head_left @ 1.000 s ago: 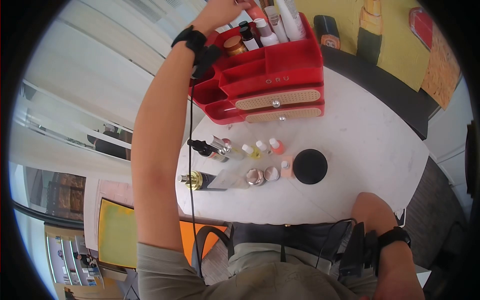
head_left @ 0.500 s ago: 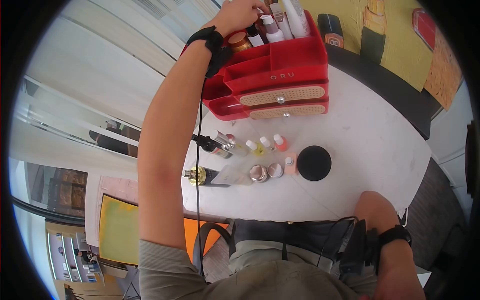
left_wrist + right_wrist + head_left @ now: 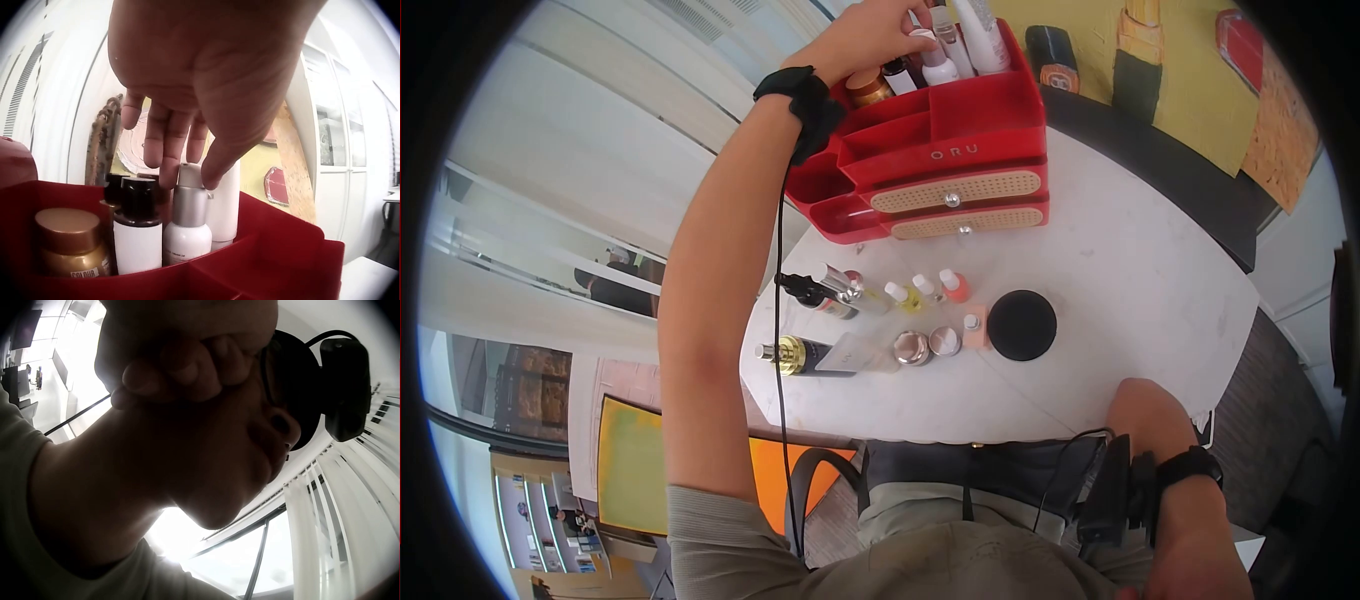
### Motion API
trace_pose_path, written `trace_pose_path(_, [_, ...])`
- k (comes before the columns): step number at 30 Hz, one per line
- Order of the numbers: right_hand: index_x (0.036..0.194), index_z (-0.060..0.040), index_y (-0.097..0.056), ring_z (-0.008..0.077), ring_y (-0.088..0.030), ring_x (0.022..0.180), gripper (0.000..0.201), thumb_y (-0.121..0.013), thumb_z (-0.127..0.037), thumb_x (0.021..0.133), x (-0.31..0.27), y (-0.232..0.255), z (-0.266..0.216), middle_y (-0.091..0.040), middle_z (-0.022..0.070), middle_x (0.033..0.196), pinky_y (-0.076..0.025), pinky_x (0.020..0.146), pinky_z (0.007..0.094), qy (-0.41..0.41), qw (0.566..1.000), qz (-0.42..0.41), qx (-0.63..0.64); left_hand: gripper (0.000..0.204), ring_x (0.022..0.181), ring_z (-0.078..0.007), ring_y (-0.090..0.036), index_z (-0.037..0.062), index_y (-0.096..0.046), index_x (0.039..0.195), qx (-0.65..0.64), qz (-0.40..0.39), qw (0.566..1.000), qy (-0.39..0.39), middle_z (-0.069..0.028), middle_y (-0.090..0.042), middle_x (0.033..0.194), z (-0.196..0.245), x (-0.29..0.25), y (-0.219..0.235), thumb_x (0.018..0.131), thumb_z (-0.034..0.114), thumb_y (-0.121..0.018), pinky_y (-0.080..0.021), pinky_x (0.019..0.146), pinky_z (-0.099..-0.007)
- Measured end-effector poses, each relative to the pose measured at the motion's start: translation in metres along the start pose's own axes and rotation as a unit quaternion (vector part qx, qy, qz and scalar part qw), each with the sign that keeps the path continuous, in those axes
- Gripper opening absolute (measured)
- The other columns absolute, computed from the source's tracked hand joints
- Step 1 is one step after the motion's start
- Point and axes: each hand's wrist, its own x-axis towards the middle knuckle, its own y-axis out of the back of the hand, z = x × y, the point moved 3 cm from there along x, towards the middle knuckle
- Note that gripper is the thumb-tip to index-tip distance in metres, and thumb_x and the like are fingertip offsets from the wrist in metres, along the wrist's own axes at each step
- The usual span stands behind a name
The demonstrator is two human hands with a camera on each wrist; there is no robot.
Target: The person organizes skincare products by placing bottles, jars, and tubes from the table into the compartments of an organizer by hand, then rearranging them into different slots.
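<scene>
My left hand is at the top of the red organizer. In the left wrist view its thumb and forefinger pinch the cap of a white bottle with a silver collar; the other fingers extend behind. Beside that bottle stand a black-capped bottle with a white label, a gold jar with a brown lid and a white tube. My right hand rests at the table's near edge, its fingers curled in with nothing seen in them.
On the white table are a round black lid, a peach bottle, two small jars, several nail polish bottles, a dropper bottle and a gold-collared pump bottle. A thin cable hangs from the left wrist.
My left hand has come from a coral item at the organizer's back to the white bottle in front. The right hand stays where it was.
</scene>
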Motion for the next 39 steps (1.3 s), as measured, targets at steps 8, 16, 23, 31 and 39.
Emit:
trace_pose_path(8, [0.048,-0.0147,-0.046,0.0075,-0.053,0.044,0.047,-0.086,-0.034,0.064,0.019,0.005,0.020,-0.053,0.0010,0.049,-0.030,0.038,0.0218,0.187,0.967,-0.128,0.115,0.021,0.089,-0.0263,-0.069,-0.0008,-0.073,0.106,-0.042,0.029,0.999,0.003,-0.0172,-0.074,0.094,0.006,-0.002,0.023,0.092,0.015,-0.069,-0.054,0.083,-0.0365])
trace_pose_path(16, [0.050,-0.0145,-0.046,0.0087,-0.056,0.045,0.055,-0.089,-0.045,0.064,0.027,0.005,0.015,-0.056,0.0042,0.052,-0.032,0.038,0.0216,0.442,0.852,-0.205,0.192,0.022,0.083,-0.0230,-0.068,-0.0018,-0.073,0.107,-0.034,0.027,0.999,-0.020,-0.0147,-0.073,0.089,-0.010,0.005,0.027,0.093,0.014,-0.068,-0.054,0.078,-0.0354])
trace_pose_path(23, [0.050,-0.0124,-0.047,0.0108,-0.056,0.046,0.044,-0.084,-0.024,0.073,0.012,0.007,-0.012,-0.056,0.0050,0.051,-0.033,0.040,0.0238,0.150,0.969,-0.191,0.055,0.027,0.091,-0.0366,-0.071,0.0001,-0.071,0.108,0.022,0.026,0.999,-0.025,-0.0215,-0.074,0.097,0.003,0.003,-0.001,0.094,0.022,-0.067,-0.056,0.083,-0.0415])
trace_pose_path(31, [0.050,-0.0107,-0.049,0.0112,-0.054,0.046,0.039,-0.074,-0.009,0.079,0.008,0.007,-0.017,-0.056,0.0032,0.050,-0.033,0.042,0.0257,-0.025,0.984,-0.162,-0.070,0.035,0.100,-0.0394,-0.070,-0.0033,-0.069,0.112,0.007,0.098,0.995,-0.034,-0.0250,-0.073,0.101,0.005,0.035,-0.011,0.090,0.023,-0.068,-0.056,0.087,-0.0434])
trace_pose_path(39, [0.049,-0.0110,-0.049,0.0105,-0.053,0.044,0.034,-0.071,-0.002,0.074,0.033,0.008,-0.024,-0.052,-0.0003,0.046,-0.032,0.041,0.0250,0.023,0.951,-0.307,-0.023,0.026,0.099,-0.0375,-0.070,-0.0010,-0.070,0.112,-0.032,0.144,0.988,-0.046,-0.0253,-0.073,0.103,0.006,0.029,0.011,0.092,0.013,-0.063,-0.054,0.088,-0.0412])
